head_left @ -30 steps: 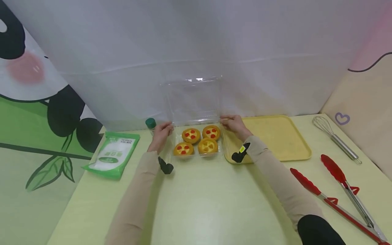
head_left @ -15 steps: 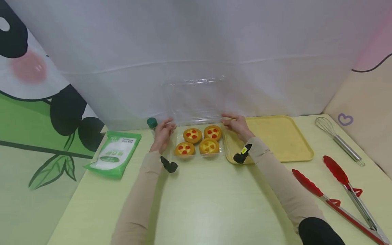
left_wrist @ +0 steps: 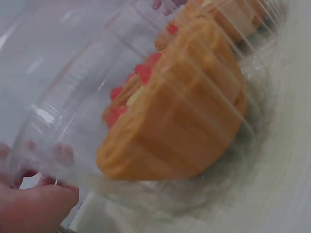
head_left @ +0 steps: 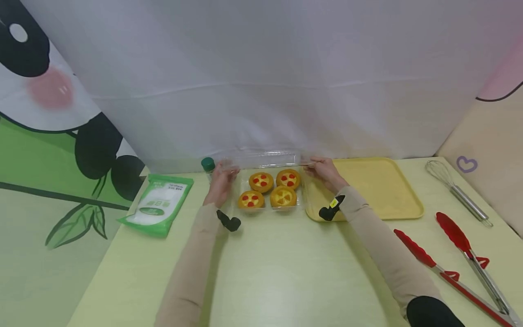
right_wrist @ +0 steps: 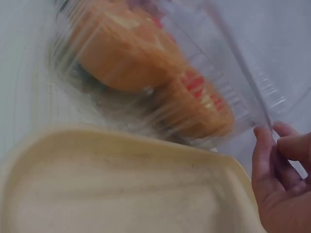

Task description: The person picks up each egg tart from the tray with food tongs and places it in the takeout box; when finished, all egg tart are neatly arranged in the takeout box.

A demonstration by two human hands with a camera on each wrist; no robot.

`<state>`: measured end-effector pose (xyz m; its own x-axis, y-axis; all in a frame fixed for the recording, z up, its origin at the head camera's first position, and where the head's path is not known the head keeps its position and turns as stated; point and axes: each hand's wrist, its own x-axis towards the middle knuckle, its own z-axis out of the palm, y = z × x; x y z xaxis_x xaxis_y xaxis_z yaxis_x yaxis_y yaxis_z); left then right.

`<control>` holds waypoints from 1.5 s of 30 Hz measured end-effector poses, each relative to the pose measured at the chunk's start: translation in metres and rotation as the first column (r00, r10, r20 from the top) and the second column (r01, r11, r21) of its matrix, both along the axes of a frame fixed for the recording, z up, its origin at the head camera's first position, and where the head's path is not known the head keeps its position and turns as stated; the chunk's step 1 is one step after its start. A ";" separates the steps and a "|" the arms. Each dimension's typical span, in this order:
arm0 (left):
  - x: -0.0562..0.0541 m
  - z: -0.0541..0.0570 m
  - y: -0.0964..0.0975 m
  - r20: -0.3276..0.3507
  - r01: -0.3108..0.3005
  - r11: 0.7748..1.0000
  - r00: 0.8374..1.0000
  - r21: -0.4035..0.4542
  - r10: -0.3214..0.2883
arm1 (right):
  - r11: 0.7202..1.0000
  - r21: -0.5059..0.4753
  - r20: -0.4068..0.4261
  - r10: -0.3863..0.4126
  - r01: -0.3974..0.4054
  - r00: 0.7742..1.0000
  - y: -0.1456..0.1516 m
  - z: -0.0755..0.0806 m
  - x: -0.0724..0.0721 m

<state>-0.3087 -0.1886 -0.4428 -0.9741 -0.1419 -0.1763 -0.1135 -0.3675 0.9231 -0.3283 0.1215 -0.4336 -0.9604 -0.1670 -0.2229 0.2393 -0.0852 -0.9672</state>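
A clear plastic clamshell box (head_left: 301, 194) holds several egg tarts (head_left: 261, 181), most topped with red pieces and one with pale yellow ones. Its hinged lid (head_left: 267, 159) leans forward over the back of the box. My left hand (head_left: 223, 180) pinches the lid at its left side; in the left wrist view, thumb and fingertips (left_wrist: 63, 154) show at the plastic edge. At the opposite side my right hand (head_left: 325, 173) pinches the lid's edge between thumb and fingers, clear in the right wrist view, beside the tart (right_wrist: 199, 109).
Right of the box lies a yellow tray (head_left: 373, 186), partly under my right hand. A whisk (head_left: 463, 195) and red-tipped tongs (head_left: 453, 231) lie farther right. A green-and-white bag (head_left: 159, 204) and a green-capped bottle (head_left: 208, 164) stand left. A cloth wall (head_left: 265, 113) rises behind.
The lid has swung from upright against the wall to low and tilted forward. My left hand, loose beside the box half a second ago, now holds the lid's side.
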 end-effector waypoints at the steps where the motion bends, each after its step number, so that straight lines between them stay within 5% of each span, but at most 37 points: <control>1: 0.000 -0.001 -0.001 -0.001 0.003 0.999 1.000 0.047 -0.003 | 1.000 0.000 0.009 0.005 -0.005 1.000 0.001 -0.001 -0.001; 19: 0.010 0.005 -0.004 -0.007 0.024 0.970 1.000 0.242 -0.023 | 0.999 0.000 -0.003 0.043 -0.043 0.999 0.004 0.003 -0.006; 29: 0.011 0.003 0.000 0.006 -0.021 0.973 1.000 0.229 0.020 | 0.997 0.053 -0.047 0.067 -0.064 0.997 0.003 -0.002 -0.004; 34: 0.015 -0.002 -0.005 -0.006 0.044 0.999 0.999 -0.021 -0.044 | 0.993 0.084 -0.045 0.090 -0.086 0.995 0.000 0.000 0.001; 39: 0.025 0.007 -0.017 -0.012 0.193 0.932 0.978 -0.306 -0.207 | 0.962 0.230 -0.059 0.167 -0.150 0.984 0.001 0.012 0.012; 45: 0.055 0.023 -0.031 0.084 0.369 0.802 0.923 -0.470 -0.375 | 0.903 0.320 -0.031 0.314 -0.288 0.949 0.013 0.024 0.037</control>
<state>-0.2535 -0.2194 -0.4203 -0.9707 0.1692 -0.1703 -0.1400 0.1772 0.9742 -0.2917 0.1346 -0.4097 -0.8919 -0.3869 -0.2343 0.1269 0.2830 -0.9507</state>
